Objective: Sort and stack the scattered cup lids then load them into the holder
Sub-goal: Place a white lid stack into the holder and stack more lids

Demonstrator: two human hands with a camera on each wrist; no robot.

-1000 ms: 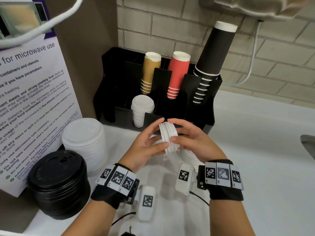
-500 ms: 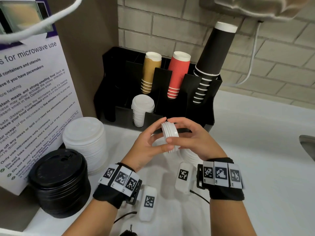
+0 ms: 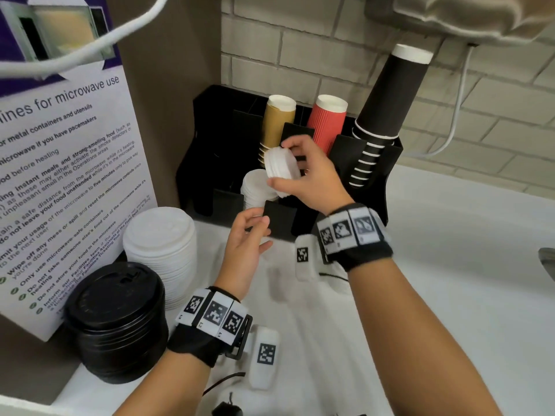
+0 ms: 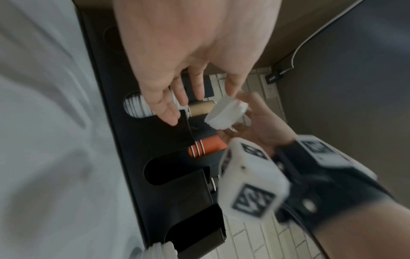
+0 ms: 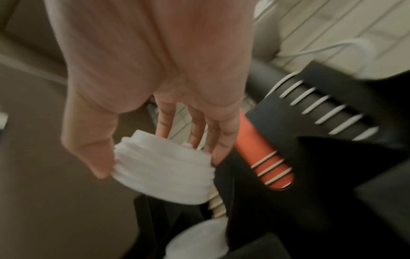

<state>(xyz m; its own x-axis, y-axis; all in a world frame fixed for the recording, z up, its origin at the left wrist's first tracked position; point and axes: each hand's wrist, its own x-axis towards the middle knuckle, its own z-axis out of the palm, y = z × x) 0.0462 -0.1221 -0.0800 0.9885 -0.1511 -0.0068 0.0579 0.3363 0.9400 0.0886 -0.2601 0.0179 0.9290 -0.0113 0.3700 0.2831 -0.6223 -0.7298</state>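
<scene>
My right hand (image 3: 303,172) grips a short stack of small white lids (image 3: 281,164) between thumb and fingers, tilted on edge, just above the small white lid stack (image 3: 255,187) that sits in a front slot of the black holder (image 3: 207,175). The wrist views show the same held lids (image 5: 164,173) (image 4: 225,113). My left hand (image 3: 249,232) hovers below with fingers relaxed and holds nothing, near the holder's front wall. A large white lid stack (image 3: 162,250) and a black lid stack (image 3: 117,319) stand at the left on the counter.
The holder carries tan cups (image 3: 276,124), red cups (image 3: 327,124) and tall black cups (image 3: 387,106). A microwave notice (image 3: 60,190) leans at the left. White counter (image 3: 450,265) stretches to the right, with a sink edge (image 3: 548,259) at the far right.
Both hands held the small lid stack over the counter; now the right hand alone has carried it up and back over the holder, and the left hand has let go.
</scene>
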